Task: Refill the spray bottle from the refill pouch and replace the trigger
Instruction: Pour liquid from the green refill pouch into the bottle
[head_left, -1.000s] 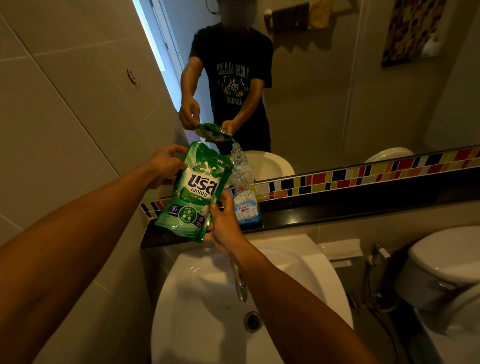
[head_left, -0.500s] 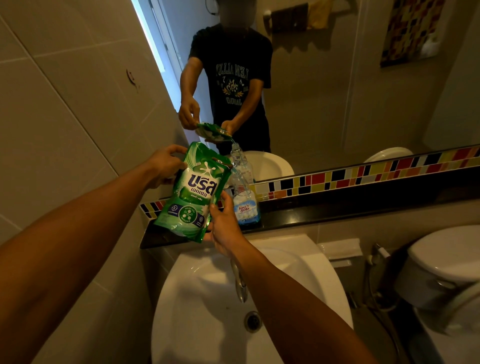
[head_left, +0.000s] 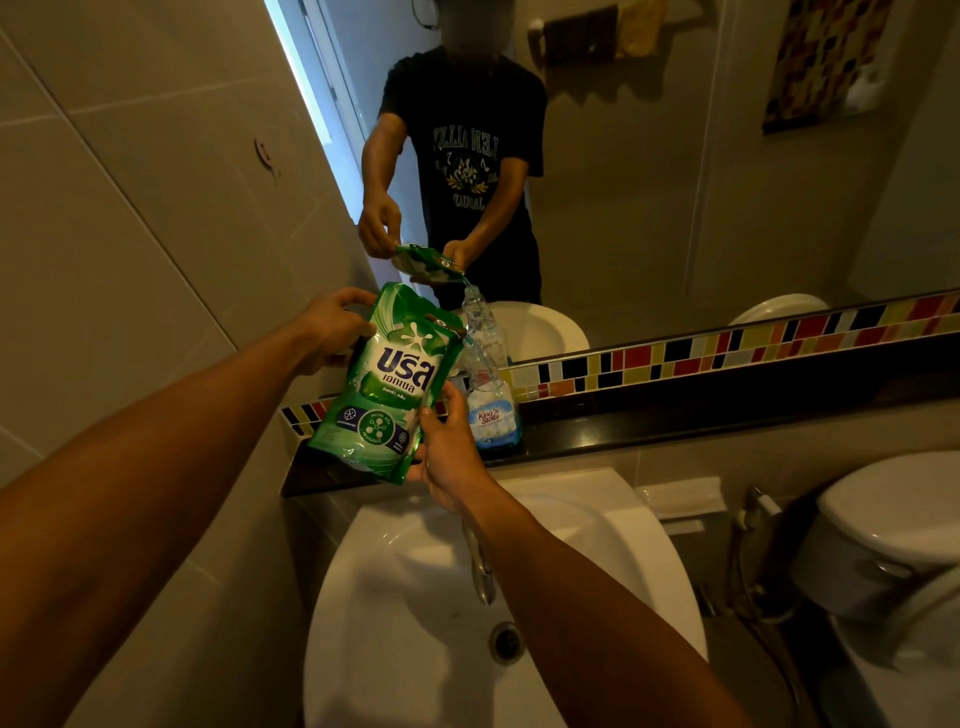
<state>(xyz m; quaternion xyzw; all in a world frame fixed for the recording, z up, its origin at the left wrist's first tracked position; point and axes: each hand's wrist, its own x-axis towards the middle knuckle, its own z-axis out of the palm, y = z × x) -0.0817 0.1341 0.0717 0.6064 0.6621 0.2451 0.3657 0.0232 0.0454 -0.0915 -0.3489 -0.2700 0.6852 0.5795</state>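
A green refill pouch (head_left: 387, 384) with white lettering is tilted to the right above a dark ledge (head_left: 675, 421). My left hand (head_left: 332, 332) grips its upper left corner. My right hand (head_left: 447, 447) holds its lower right corner. The pouch's top right corner touches the open neck of a clear spray bottle (head_left: 491, 405), which stands upright on the ledge with blue liquid low inside and no trigger on it. The trigger is not in sight.
Below the ledge sits a white basin (head_left: 597, 530) with a chrome tap (head_left: 480, 566). A mirror (head_left: 675, 182) behind the ledge reflects a person. A toilet (head_left: 883, 530) and a spray hose (head_left: 753, 514) are at the right. Tiled wall (head_left: 130, 234) fills the left.
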